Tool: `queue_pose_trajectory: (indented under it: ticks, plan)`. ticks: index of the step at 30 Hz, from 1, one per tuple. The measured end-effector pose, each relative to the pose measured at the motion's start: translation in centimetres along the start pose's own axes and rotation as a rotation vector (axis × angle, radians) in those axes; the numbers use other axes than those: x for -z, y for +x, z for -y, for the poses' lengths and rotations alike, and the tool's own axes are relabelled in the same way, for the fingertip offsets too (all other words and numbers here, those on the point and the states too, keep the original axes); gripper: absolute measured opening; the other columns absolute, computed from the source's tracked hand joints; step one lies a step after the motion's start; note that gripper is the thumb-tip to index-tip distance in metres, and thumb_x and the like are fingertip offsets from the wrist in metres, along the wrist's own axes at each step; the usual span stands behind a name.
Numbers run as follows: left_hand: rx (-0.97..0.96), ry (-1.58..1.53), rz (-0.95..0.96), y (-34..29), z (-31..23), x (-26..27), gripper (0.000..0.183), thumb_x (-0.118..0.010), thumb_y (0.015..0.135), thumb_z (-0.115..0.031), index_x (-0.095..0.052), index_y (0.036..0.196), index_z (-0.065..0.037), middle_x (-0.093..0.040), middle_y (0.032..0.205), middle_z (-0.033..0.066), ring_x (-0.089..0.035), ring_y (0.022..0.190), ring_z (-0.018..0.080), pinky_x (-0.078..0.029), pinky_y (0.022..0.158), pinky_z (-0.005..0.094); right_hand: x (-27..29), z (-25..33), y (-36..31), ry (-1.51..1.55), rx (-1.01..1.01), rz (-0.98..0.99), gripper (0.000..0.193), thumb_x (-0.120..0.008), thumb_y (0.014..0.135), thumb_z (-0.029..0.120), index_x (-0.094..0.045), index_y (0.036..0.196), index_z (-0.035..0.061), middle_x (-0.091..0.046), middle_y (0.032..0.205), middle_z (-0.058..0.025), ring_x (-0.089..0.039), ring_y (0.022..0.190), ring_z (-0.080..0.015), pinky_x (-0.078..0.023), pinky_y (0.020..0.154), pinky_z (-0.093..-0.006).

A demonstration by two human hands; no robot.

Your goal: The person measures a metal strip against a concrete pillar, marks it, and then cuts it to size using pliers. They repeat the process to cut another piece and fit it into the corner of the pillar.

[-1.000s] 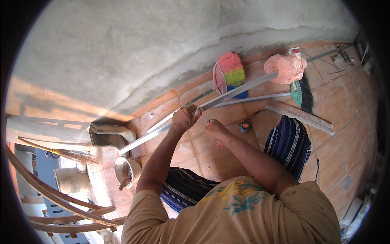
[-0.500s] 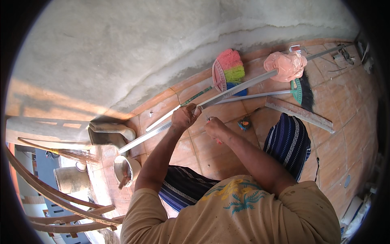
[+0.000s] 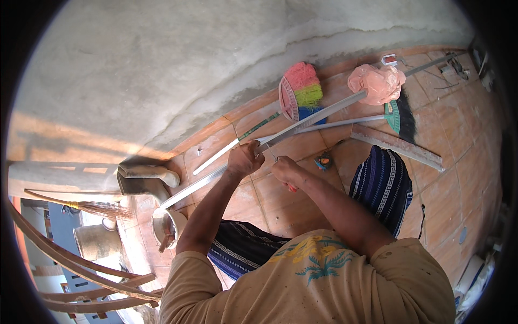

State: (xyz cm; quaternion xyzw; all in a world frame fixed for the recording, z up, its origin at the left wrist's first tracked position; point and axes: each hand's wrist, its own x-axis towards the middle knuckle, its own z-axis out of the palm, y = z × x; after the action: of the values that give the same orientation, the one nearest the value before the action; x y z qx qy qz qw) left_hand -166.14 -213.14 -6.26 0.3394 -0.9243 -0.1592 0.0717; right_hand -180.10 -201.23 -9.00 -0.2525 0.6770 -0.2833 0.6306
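Observation:
A long, pale metal channel (image 3: pixel 318 117) slants across in front of me, from the bucket up to a pink plastic bag. My left hand (image 3: pixel 245 158) is closed around it near the middle, its fingertips curled in. Close to its right, my right hand (image 3: pixel 287 170) is closed on a red-handled hand tool (image 3: pixel 292 187); most of the tool is hidden by the fist. A thin, light strip or wire (image 3: pixel 271 151) shows between the two hands. On the tiles to the right of my right hand lies a small blue-and-orange object (image 3: pixel 324 161), perhaps a tape measure.
Beyond the channel lie a pink, yellow and blue broom (image 3: pixel 300 89) and a green-and-black broom (image 3: pixel 399 117). A dusty flat bar (image 3: pixel 398 147) is at right. The pink bag (image 3: pixel 376 85) covers part of the channel. Boots (image 3: pixel 144 181), a bucket (image 3: pixel 168 229) and curved wooden pieces (image 3: pixel 89 270) stand left.
My right hand has shifted slightly, and the thin strip or wire now shows between the hands. The red tool's near end has turned a little. My left hand stays at the channel.

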Motion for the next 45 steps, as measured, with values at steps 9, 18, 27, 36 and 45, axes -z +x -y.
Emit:
queue_pose_trajectory:
  ticks: [9, 18, 27, 36, 45]
  plan:
    - [0.029, 0.082, 0.070, 0.6, 0.3, -0.9, 0.025, -0.064, 0.087, -0.026, -0.062, 0.105, -0.009, -0.074, 0.089, 0.0171, -0.073, 0.082, 0.0394, -0.058, 0.073, 0.0508, 0.6, 1.1, -0.2, -0.033, -0.054, 0.016, 0.034, -0.042, 0.091, 0.008, -0.051, 0.121, -0.0042, -0.052, 0.066, -0.0204, -0.049, 0.044, -0.0301, -0.039, 0.037, -0.0495]
    - [0.114, 0.206, 0.189, 1.6, 0.0, -0.7, 0.022, -0.061, 0.091, -0.022, -0.061, 0.109, -0.008, -0.074, 0.095, 0.0203, -0.072, 0.091, 0.0417, -0.057, 0.079, 0.0521, 0.3, 0.7, -0.6, -0.046, 0.002, -0.009, 0.030, -0.045, 0.092, 0.008, -0.054, 0.119, -0.0019, -0.053, 0.062, -0.0179, -0.051, 0.044, -0.0304, -0.041, 0.037, -0.0488]
    - [0.153, 0.149, 0.300, 2.3, 0.4, -0.6, 0.027, -0.065, 0.087, -0.023, -0.063, 0.110, -0.009, -0.074, 0.098, 0.0226, -0.071, 0.095, 0.0431, -0.058, 0.084, 0.0519, 0.1, 0.0, -2.0, -0.150, 0.134, -0.122, 0.047, -0.052, 0.089, 0.017, -0.054, 0.128, -0.0101, -0.067, 0.109, -0.0356, -0.073, 0.075, -0.0471, -0.060, 0.060, -0.0505]
    - [0.182, 0.037, 0.422, 2.9, 0.3, 0.8, 0.048, -0.068, 0.083, -0.024, -0.065, 0.127, -0.005, -0.073, 0.106, 0.0240, -0.071, 0.104, 0.0400, -0.057, 0.091, 0.0463, 1.1, 1.5, -3.9, -0.188, 0.059, -0.056, 0.044, -0.053, 0.091, 0.017, -0.054, 0.125, -0.0105, -0.067, 0.110, -0.0357, -0.073, 0.079, -0.0469, -0.061, 0.061, -0.0487]
    - [0.171, -0.019, 0.443, 3.3, 0.0, 1.2, 0.053, -0.070, 0.081, -0.022, -0.065, 0.129, -0.001, -0.073, 0.108, 0.0255, -0.070, 0.106, 0.0388, -0.056, 0.092, 0.0453, -0.5, -1.6, -1.6, -0.317, 0.225, -0.238, 0.041, -0.057, 0.097, 0.024, -0.060, 0.123, -0.0072, -0.067, 0.117, -0.0344, -0.068, 0.109, -0.0488, -0.056, 0.091, -0.0533]
